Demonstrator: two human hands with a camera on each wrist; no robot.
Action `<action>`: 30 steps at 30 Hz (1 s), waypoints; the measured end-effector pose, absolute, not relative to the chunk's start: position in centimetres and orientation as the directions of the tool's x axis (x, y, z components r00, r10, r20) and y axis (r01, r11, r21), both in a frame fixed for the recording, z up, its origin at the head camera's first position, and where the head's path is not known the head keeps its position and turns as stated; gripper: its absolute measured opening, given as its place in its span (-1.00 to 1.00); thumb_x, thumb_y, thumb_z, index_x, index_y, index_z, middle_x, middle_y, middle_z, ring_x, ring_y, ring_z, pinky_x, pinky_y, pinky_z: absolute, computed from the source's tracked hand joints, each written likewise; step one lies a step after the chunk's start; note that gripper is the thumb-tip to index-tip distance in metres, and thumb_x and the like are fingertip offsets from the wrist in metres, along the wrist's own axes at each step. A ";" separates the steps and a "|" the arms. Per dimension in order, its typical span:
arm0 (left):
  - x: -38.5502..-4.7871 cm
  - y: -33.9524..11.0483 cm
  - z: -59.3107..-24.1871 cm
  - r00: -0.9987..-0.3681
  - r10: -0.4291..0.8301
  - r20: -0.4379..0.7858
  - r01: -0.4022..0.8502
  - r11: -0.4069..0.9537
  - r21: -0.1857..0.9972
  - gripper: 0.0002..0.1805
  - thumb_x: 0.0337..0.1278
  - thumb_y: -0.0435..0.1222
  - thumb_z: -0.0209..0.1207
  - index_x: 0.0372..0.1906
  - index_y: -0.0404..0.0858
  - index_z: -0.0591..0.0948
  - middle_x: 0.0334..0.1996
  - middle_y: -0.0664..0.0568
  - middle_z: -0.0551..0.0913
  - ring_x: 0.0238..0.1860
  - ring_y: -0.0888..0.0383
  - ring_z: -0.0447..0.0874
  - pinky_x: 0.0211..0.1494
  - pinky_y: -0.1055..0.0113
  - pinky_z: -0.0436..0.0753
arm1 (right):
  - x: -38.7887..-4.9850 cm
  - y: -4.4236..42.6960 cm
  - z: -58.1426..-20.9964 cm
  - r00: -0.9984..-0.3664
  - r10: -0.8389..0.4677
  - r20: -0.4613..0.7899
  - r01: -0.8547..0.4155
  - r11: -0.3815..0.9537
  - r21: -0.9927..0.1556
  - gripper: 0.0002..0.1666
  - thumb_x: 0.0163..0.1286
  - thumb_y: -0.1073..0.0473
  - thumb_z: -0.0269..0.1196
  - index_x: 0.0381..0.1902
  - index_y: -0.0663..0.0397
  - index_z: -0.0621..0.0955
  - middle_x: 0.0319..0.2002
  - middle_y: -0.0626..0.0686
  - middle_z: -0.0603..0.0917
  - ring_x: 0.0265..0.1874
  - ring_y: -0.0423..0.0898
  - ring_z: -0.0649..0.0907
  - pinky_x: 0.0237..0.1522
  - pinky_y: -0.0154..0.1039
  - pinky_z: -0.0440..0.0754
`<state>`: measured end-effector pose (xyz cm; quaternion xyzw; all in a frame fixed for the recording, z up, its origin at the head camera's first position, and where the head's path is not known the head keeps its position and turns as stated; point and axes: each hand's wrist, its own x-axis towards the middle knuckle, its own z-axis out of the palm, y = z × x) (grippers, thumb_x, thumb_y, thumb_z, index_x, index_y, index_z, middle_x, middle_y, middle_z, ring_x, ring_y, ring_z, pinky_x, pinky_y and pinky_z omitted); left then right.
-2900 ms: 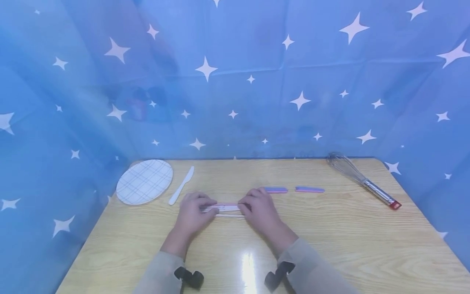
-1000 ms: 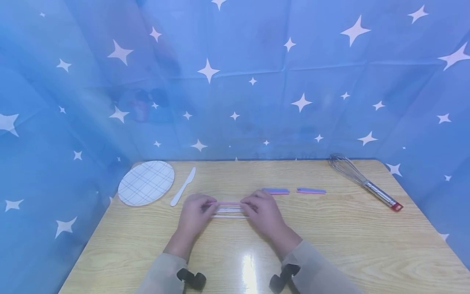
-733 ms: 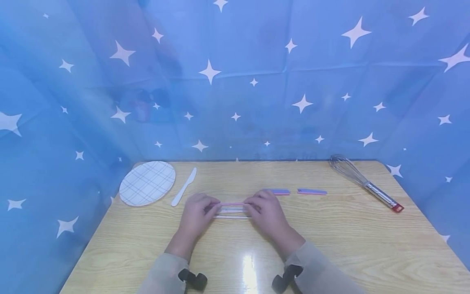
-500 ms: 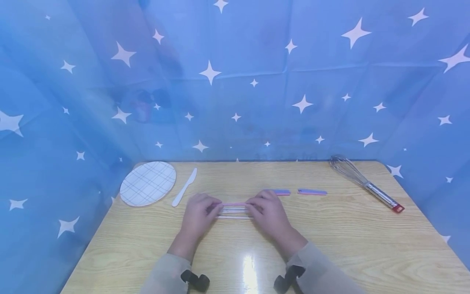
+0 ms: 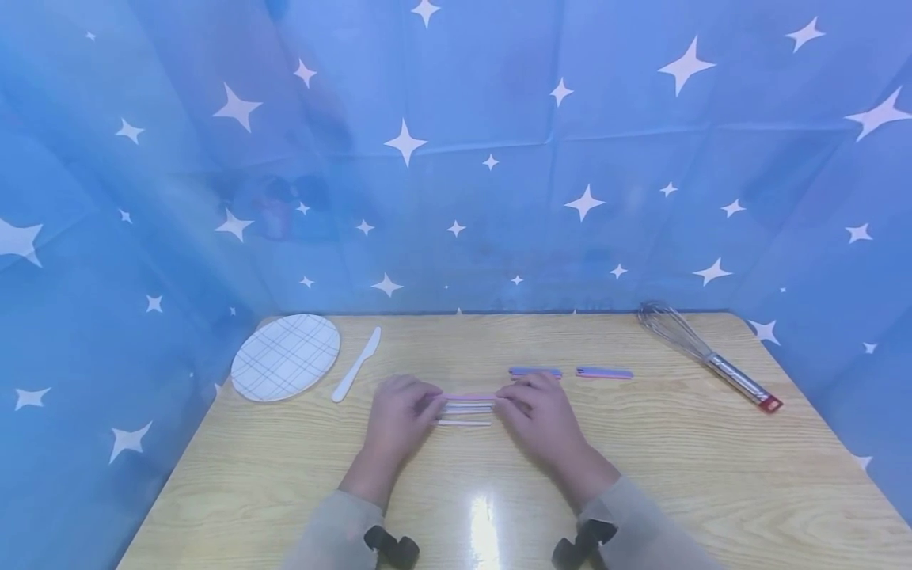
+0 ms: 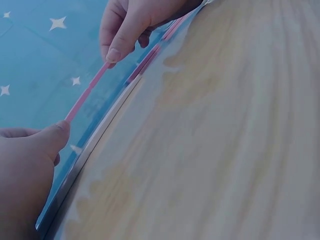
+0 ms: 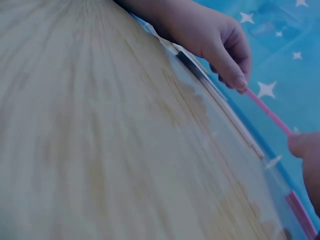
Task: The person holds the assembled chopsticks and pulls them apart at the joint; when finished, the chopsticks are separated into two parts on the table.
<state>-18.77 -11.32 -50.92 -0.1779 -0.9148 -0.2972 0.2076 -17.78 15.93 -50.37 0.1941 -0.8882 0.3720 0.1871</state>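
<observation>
A thin pink straw is held level by both hands above the middle of the table. My left hand pinches its left end between thumb and fingers, and my right hand pinches the right end. In the left wrist view the straw shows a small step in width partway along. The fingers cover both ends. Just below it in the head view, several pale straws lie side by side on the table, with one white straw a little nearer; the hands partly hide them.
Two small purple-and-pink straw bundles lie behind and right of the right hand. A checked plate and white knife are at the left. A whisk lies at the back right of the wooden table.
Earlier, both hands were down at the straws; since then they have taken the pink straw by its ends. The hands have shifted right and slightly apart, uncovering more of the nearest purple-and-pink bundle.
</observation>
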 end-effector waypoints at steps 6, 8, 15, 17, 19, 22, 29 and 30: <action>-18.7 -9.2 -50.8 -0.815 0.237 0.528 0.505 0.737 0.449 -0.84 0.31 -0.07 0.46 -0.18 -0.04 0.83 -0.26 0.20 0.77 -0.13 0.14 0.68 0.22 0.04 0.58 | -17.3 17.9 -50.1 -0.865 -0.188 0.465 -0.461 0.664 -0.589 -0.88 0.37 0.10 0.52 -0.15 -0.11 0.85 -0.10 -0.16 0.73 0.09 -0.08 0.57 0.24 0.06 0.50; -18.6 -8.6 -50.7 -0.803 0.250 0.541 0.527 0.722 0.449 -0.86 0.31 -0.09 0.47 -0.19 -0.05 0.83 -0.26 0.20 0.77 -0.13 0.13 0.68 0.21 0.03 0.58 | -17.2 18.6 -50.2 -0.868 -0.179 0.464 -0.453 0.670 -0.588 -0.89 0.36 0.11 0.52 -0.16 -0.14 0.85 -0.11 -0.18 0.73 0.05 -0.09 0.57 0.23 0.07 0.49; -18.8 -7.0 -50.7 -0.781 0.296 0.550 0.571 0.694 0.438 -0.86 0.34 -0.09 0.44 -0.17 -0.05 0.83 -0.23 0.21 0.78 -0.11 0.16 0.68 0.20 0.09 0.59 | -17.1 20.5 -50.5 -0.829 -0.185 0.528 -0.503 0.659 -0.559 -0.85 0.27 0.21 0.57 -0.20 -0.09 0.85 -0.16 -0.12 0.75 0.01 0.00 0.61 0.48 0.35 0.21; -18.8 -6.5 -50.8 -0.784 0.302 0.543 0.569 0.699 0.433 -0.85 0.35 -0.07 0.43 -0.18 -0.03 0.83 -0.24 0.22 0.77 -0.12 0.17 0.67 0.18 0.12 0.60 | -17.2 21.1 -50.6 -0.820 -0.193 0.539 -0.515 0.661 -0.546 -0.84 0.26 0.21 0.57 -0.20 -0.07 0.85 -0.17 -0.10 0.75 -0.01 0.00 0.60 0.40 0.27 0.32; -18.8 -5.9 -50.7 -0.787 0.306 0.536 0.566 0.704 0.429 -0.85 0.35 -0.06 0.43 -0.19 -0.03 0.83 -0.26 0.22 0.76 -0.13 0.17 0.67 0.15 0.14 0.60 | -17.1 21.7 -50.7 -0.816 -0.196 0.544 -0.517 0.669 -0.534 -0.84 0.26 0.20 0.58 -0.20 -0.07 0.85 -0.18 -0.10 0.74 -0.02 -0.02 0.58 0.29 0.16 0.42; -18.8 -5.0 -50.5 -0.782 0.314 0.538 0.572 0.705 0.419 -0.86 0.34 -0.08 0.45 -0.20 -0.04 0.84 -0.27 0.20 0.77 -0.13 0.15 0.67 0.14 0.13 0.61 | -17.1 22.6 -50.8 -0.801 -0.200 0.564 -0.531 0.671 -0.517 -0.83 0.25 0.23 0.58 -0.20 -0.05 0.84 -0.19 -0.10 0.73 -0.03 -0.02 0.58 0.13 0.05 0.47; -18.9 -3.3 -50.4 -0.791 0.343 0.506 0.569 0.716 0.404 -0.85 0.36 -0.06 0.42 -0.17 -0.03 0.83 -0.22 0.20 0.78 -0.07 0.16 0.68 0.23 0.10 0.60 | -16.9 24.3 -50.5 -0.756 -0.200 0.623 -0.577 0.652 -0.491 -0.82 0.21 0.31 0.57 -0.24 -0.03 0.85 -0.20 -0.05 0.75 0.00 0.10 0.60 0.21 0.09 0.40; -18.9 -3.1 -50.5 -0.792 0.347 0.503 0.569 0.718 0.401 -0.84 0.37 -0.06 0.42 -0.16 -0.03 0.83 -0.22 0.21 0.78 -0.07 0.16 0.68 0.23 0.10 0.60 | -16.9 24.5 -50.5 -0.757 -0.197 0.623 -0.576 0.652 -0.494 -0.82 0.21 0.31 0.57 -0.24 -0.03 0.85 -0.20 -0.04 0.75 0.02 0.13 0.60 0.22 0.09 0.40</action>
